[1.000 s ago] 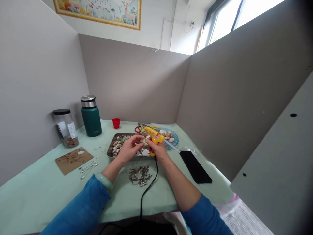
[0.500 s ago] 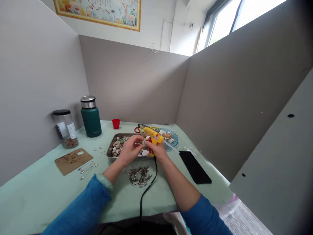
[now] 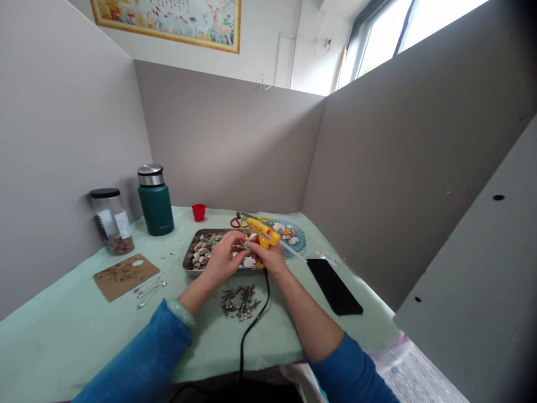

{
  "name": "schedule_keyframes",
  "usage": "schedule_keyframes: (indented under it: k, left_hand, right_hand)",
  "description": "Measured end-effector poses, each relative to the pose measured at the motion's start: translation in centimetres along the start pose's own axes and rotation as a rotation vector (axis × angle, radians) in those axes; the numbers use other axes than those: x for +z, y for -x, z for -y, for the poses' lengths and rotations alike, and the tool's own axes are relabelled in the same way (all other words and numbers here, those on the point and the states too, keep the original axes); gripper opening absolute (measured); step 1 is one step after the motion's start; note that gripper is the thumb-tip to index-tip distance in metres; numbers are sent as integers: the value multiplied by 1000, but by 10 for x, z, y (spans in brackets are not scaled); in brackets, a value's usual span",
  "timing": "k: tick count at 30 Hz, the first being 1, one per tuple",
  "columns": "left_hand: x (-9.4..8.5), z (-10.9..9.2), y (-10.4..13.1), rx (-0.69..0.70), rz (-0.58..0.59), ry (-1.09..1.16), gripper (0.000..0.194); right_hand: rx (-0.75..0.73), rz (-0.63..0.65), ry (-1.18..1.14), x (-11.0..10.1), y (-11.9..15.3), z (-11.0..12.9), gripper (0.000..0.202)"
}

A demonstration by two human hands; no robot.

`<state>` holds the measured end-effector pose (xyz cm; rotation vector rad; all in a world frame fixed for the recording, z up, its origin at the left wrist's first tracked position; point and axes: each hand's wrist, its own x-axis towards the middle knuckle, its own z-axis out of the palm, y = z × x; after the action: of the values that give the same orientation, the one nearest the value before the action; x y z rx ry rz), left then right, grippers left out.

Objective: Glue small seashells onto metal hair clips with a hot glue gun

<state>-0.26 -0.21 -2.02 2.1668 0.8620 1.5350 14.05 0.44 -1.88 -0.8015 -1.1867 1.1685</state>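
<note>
My right hand [image 3: 272, 260] is wrapped round a yellow hot glue gun [image 3: 264, 230], its nozzle pointing up and left, with a clear glue stick out of its back. My left hand [image 3: 224, 258] pinches a small pale piece that looks like a shell [image 3: 246, 245]; the right thumb and fingertip meet it too. Both hands are over a metal tray [image 3: 187, 265] full of small shells [image 3: 200, 256]. Fingers partly hide the piece. Nearer to me lies a heap of small metal clips or pin backs [image 3: 240, 303], beside the gun's black cord [image 3: 254, 324].
Scissors [image 3: 236, 223] and a blue plate [image 3: 302, 239] of shells stand behind the tray. A black phone-like slab [image 3: 334, 286] lies right. At left are a brown card [image 3: 126, 277], cotton swabs [image 3: 150, 290], a jar [image 3: 112, 224], a green bottle [image 3: 155, 207] and a red cup [image 3: 198, 212]. Grey panels enclose the table.
Almost nothing differs. Both hands keep their hold over the tray, with only a very slight shift of the fingers and of the view.
</note>
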Motion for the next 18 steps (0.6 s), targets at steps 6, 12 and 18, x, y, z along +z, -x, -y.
schedule_keyframes:
  k: [6,12,18]
  left_hand:
    - [3,6,3,21,-42,-79,14]
    - [1,1,2,64,-34,-123,10]
    - [2,2,2,89,-34,-184,16]
  right_hand:
    - [8,-3,-3,1,0,0,28]
    - [-2,2,26,0,-1,-1,28]
    - [-47,13,41,1,0,-1,25]
